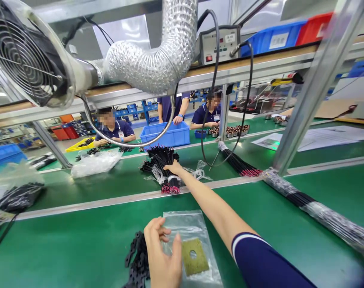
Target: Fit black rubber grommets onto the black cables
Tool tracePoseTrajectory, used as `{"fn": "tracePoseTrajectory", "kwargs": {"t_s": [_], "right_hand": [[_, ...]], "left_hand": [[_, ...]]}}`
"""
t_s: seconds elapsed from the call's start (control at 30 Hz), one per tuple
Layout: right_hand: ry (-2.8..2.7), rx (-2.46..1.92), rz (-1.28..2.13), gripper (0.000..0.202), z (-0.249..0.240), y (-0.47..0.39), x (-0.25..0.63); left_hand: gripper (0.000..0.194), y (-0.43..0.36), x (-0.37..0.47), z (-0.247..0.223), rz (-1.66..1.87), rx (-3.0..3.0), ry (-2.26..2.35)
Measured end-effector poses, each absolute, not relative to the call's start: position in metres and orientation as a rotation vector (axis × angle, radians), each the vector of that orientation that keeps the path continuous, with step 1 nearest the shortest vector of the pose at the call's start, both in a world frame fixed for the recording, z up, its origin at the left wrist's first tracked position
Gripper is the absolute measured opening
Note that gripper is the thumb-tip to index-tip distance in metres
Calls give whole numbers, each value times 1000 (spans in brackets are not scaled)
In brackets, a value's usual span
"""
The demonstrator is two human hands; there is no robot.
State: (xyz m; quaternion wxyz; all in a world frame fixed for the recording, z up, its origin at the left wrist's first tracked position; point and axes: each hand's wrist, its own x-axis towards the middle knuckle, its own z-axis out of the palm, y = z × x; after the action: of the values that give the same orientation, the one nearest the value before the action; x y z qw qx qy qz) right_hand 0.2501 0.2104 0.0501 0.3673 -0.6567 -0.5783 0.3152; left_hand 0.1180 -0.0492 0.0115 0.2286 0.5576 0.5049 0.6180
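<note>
My right hand point(175, 168) reaches far forward, its fingers closing on a bundle of black wires point(160, 156) with red ends. Clear plastic wrap lies around that bundle. Nearer to me, my left hand point(164, 252) is raised with thumb and fingers apart, holding nothing. Just behind it lies a clear zip bag point(184, 220), with a yellow-green square pad point(196, 257) that has a hole in the middle. Left of this hand is a pile of small black plastic parts point(137, 260), partly hidden by it.
A metal post point(313, 84) and a flat rail point(110, 204) cross the green bench. Wrapped wire bundles point(322, 212) lie at the right. A fan point(26, 60), a foil duct point(152, 64) and a hanging black cable point(250, 80) are overhead. Several co-workers are behind a blue bin point(166, 136).
</note>
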Motion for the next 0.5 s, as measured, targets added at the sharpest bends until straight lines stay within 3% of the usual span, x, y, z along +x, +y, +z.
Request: {"fn": "tracePoseTrajectory", "kwargs": {"t_s": [0.23, 0.5], "right_hand": [[-1653, -1834, 600, 31, 32, 241, 272], [-1374, -2344, 42, 35, 22, 194, 446]], "left_hand": [[30, -55, 123, 18, 1697, 1610, 1344], [26, -66, 121, 17, 1550, 1490, 1266]]}}
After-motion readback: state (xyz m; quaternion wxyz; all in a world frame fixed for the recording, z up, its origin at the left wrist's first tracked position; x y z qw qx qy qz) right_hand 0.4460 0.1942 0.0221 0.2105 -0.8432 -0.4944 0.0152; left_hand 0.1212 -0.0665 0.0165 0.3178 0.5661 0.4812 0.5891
